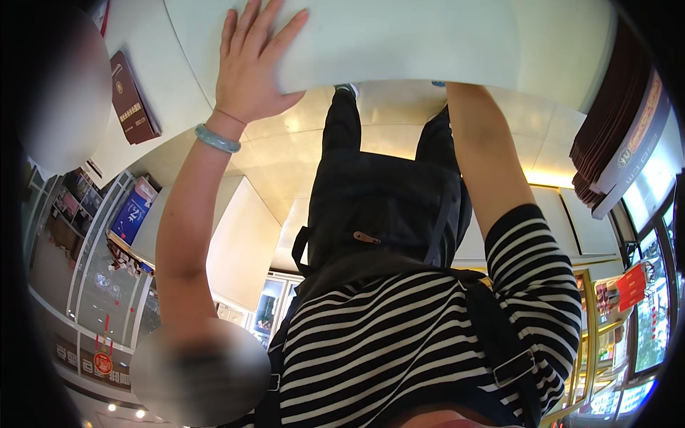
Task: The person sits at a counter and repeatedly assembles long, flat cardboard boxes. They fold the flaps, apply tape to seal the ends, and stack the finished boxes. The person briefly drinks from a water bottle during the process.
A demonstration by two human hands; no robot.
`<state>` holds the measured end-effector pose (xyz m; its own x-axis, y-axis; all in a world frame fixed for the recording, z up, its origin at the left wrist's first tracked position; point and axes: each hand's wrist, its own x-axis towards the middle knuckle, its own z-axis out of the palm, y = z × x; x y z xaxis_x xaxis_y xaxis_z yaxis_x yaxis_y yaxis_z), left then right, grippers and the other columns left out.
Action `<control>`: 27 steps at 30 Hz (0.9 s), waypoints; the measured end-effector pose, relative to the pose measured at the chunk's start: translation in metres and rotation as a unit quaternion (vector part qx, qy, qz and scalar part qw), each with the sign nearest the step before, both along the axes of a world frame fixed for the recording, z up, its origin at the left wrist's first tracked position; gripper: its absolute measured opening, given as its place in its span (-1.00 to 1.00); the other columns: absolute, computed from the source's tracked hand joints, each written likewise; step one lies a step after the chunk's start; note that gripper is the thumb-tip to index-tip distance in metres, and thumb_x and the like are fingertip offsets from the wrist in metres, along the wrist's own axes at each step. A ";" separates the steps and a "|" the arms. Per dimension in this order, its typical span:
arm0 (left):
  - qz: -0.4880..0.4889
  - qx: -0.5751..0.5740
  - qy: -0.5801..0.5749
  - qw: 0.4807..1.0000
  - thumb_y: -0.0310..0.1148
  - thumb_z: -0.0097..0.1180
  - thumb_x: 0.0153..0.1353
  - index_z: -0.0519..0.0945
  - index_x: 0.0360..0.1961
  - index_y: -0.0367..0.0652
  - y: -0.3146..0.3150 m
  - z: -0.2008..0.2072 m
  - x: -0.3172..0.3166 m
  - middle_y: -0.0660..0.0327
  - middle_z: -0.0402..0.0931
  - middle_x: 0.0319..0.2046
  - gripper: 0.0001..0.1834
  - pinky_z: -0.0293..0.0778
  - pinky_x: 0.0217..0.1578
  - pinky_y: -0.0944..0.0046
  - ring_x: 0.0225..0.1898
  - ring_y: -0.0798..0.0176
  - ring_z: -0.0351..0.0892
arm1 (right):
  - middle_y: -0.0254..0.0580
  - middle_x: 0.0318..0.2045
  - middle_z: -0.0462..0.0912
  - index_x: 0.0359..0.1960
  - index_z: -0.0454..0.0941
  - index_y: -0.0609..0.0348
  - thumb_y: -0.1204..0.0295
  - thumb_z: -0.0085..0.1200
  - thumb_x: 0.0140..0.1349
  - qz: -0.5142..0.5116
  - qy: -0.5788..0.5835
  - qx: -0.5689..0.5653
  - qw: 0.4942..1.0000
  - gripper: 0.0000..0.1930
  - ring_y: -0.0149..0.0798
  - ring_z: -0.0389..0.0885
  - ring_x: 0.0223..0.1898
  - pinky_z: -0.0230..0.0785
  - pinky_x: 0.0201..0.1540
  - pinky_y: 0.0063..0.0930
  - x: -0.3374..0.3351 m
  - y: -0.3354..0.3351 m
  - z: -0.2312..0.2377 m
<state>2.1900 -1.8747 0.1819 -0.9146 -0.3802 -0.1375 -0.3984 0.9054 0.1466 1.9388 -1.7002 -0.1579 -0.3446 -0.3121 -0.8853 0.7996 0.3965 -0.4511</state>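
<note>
My left hand point(253, 68) lies flat with its fingers spread on the white tabletop point(399, 43), close to its near edge. A pale green bangle point(217, 139) and a thin cord circle that wrist. Nothing is held in it. My right forearm point(485, 143) reaches under the same edge, and the tabletop hides the hand beyond it. What that hand touches cannot be seen.
A dark brown flat packet point(134, 100) lies on the white surface at the left. At the far right stands a stack of brown flat bags point(606, 135) beside a pale printed panel. My black apron point(378, 207) hangs below the edge. Blue boxes point(132, 214) sit on left shelving.
</note>
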 end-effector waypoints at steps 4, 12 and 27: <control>-0.002 0.011 0.061 0.998 -0.13 0.54 -0.25 0.33 0.43 0.06 0.000 -0.006 -0.004 0.06 0.06 0.51 0.10 -0.12 0.47 -0.26 0.52 -0.17 -0.02 | -0.25 -0.09 0.62 0.20 0.42 0.13 0.17 0.20 0.37 0.036 0.044 0.048 0.997 -0.52 -0.33 0.55 -0.08 0.44 -0.06 -0.34 0.004 0.075 -0.010; 0.019 0.017 0.071 0.997 -0.14 0.50 -0.23 0.33 0.43 0.16 0.005 -0.003 0.000 0.14 0.05 0.51 0.07 -0.16 0.50 -0.21 0.54 -0.10 -0.05 | 0.14 0.33 0.29 0.53 -0.04 0.13 0.16 0.53 -0.01 0.226 0.310 0.030 0.923 0.16 0.11 0.37 0.28 0.35 0.26 -0.09 0.045 0.249 0.025; -0.025 -0.006 0.095 0.995 -0.20 0.52 -0.28 0.28 0.44 -0.04 0.008 0.016 -0.006 0.00 0.02 0.52 0.14 -0.20 0.51 -0.21 0.55 -0.17 -0.09 | 0.17 0.23 0.48 0.26 0.48 0.00 0.10 -0.10 0.39 0.764 0.310 0.040 0.565 -0.52 0.17 0.49 0.23 0.31 0.29 0.00 0.043 0.216 -0.047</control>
<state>2.1844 -1.8662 0.1982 -0.9414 -0.3345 0.0445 -0.3192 0.9255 0.2037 1.9819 -1.4838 -0.2052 0.0209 -0.6328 -0.7740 -0.8047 0.4487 -0.3887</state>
